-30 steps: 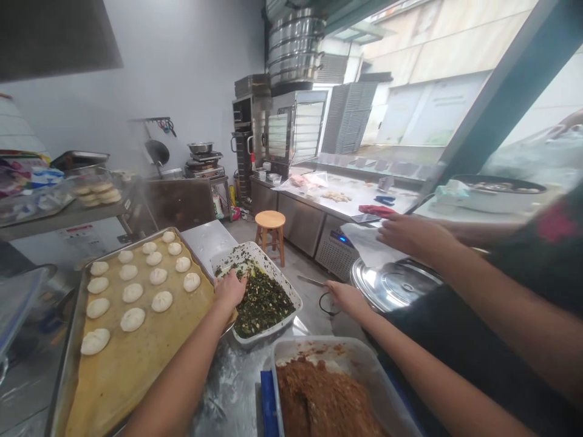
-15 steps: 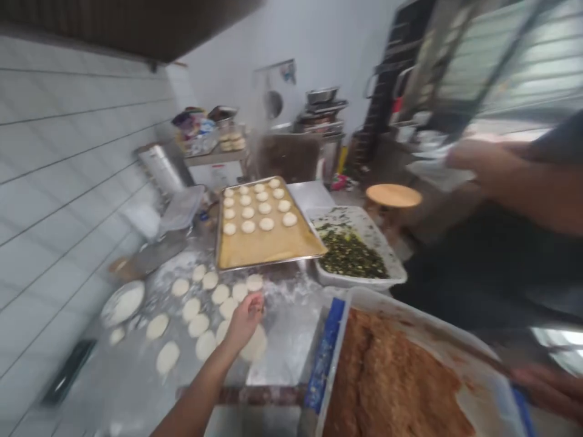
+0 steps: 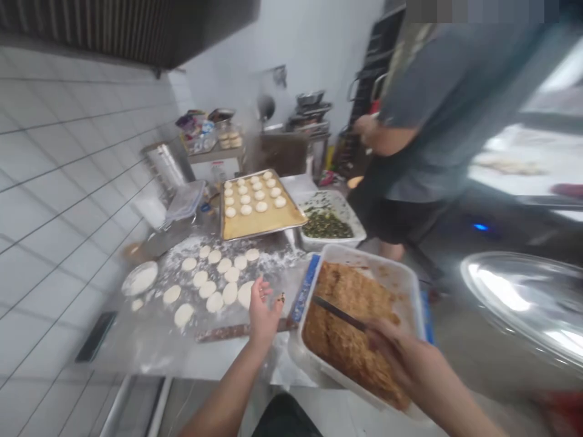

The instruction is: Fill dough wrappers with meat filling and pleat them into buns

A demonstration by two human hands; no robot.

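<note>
The right hand (image 3: 394,349) grasps a spatula (image 3: 339,312) over the brown filling (image 3: 341,352) in the near right tub (image 3: 416,294), while the left hand (image 3: 265,312) (fingers parted, grip slack) is near the dough rounds (image 3: 215,301), left of the tub.

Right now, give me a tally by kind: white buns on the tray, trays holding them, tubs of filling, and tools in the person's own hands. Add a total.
White buns: 16
Tray holding them: 1
Tubs of filling, one dark green tub and one brown tub: 2
Flat tool, in the right hand: 1
Total: 20
</note>
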